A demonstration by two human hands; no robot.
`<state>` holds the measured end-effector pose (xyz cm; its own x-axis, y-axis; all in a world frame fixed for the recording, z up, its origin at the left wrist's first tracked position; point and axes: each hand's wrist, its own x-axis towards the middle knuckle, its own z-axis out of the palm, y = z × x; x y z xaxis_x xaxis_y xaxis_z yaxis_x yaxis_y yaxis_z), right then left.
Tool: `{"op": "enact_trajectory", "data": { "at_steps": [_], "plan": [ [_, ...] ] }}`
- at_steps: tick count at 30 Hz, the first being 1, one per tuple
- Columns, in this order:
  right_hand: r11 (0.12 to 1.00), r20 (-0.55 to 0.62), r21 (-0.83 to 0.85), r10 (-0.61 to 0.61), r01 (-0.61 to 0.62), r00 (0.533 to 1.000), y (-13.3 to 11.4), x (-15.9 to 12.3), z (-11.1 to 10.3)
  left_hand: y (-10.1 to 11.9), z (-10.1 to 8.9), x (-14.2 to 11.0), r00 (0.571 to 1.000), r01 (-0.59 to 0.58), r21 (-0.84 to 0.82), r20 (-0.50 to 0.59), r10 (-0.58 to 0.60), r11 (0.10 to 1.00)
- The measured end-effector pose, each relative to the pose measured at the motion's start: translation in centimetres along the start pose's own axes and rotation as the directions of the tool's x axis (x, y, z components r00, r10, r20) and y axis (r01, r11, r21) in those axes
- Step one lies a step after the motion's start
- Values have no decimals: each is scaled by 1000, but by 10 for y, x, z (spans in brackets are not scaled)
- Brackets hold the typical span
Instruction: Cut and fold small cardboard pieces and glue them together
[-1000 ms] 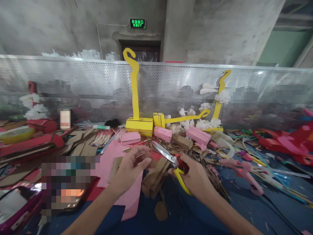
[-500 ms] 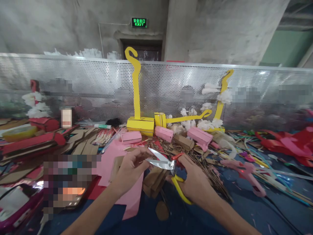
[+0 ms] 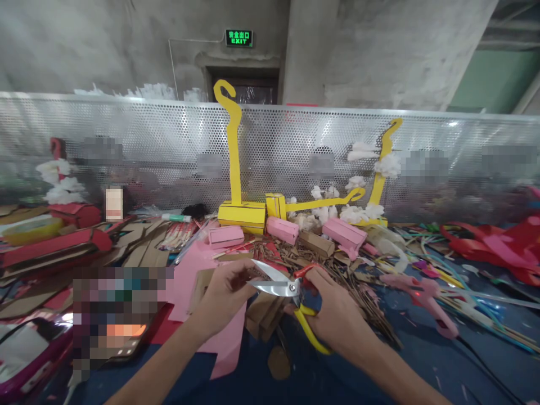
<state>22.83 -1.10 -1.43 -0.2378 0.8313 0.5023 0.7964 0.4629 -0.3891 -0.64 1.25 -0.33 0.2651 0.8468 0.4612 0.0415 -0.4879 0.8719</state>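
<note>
My right hand (image 3: pixel 333 315) grips scissors (image 3: pixel 282 285) by their yellow and red handles; the silver blades are parted and point left. My left hand (image 3: pixel 223 292) is closed in a pinch on a small brown cardboard piece, held right at the blade tips. Below both hands lie a folded brown cardboard piece (image 3: pixel 265 315) and a pink paper sheet (image 3: pixel 228 337) on the blue table.
Yellow cardboard hooks on box bases (image 3: pixel 241 214) and pink boxes (image 3: pixel 282 230) stand before a perforated metal screen (image 3: pixel 126 152). A pink glue gun (image 3: pixel 426 295) lies right among scraps. Red cardboard pieces (image 3: pixel 54 244) and a pixelated area sit left.
The scissors swung from pointing up-left to pointing left, and their blades opened. They now meet my left hand's fingertips. The left hand dropped slightly.
</note>
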Motion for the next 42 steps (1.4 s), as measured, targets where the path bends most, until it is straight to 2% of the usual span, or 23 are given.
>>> {"op": "enact_trajectory", "data": {
  "at_steps": [9, 14, 18, 25, 33, 42],
  "plan": [
    [1000, 33, 3, -3, 3, 999, -2, 2, -2, 0, 0, 0, 1000, 2, 16, -3, -2, 1000],
    [1000, -4, -1, -12, 12, 1000, 0, 4, -1, -2, 1, 0, 999, 27, -13, -26, -27, 1000],
    [1000, -36, 8, -3, 3, 999, 0, 4, -2, -2, 3, 0, 999, 2, -60, -46, -5, 998],
    [1000, -24, 10, -1, 1, 1000, 1, 4, -2, 1, 4, -1, 997, 23, -77, -70, -29, 997],
    [999, -13, -37, -27, 26, 1000, 4, 4, -1, -5, 1, -1, 997, 41, -31, -60, -43, 999],
    [994, -20, -101, -46, 44, 999, 2, 2, -3, -1, 3, -2, 996, 44, -90, -80, -51, 995]
  ]
}}
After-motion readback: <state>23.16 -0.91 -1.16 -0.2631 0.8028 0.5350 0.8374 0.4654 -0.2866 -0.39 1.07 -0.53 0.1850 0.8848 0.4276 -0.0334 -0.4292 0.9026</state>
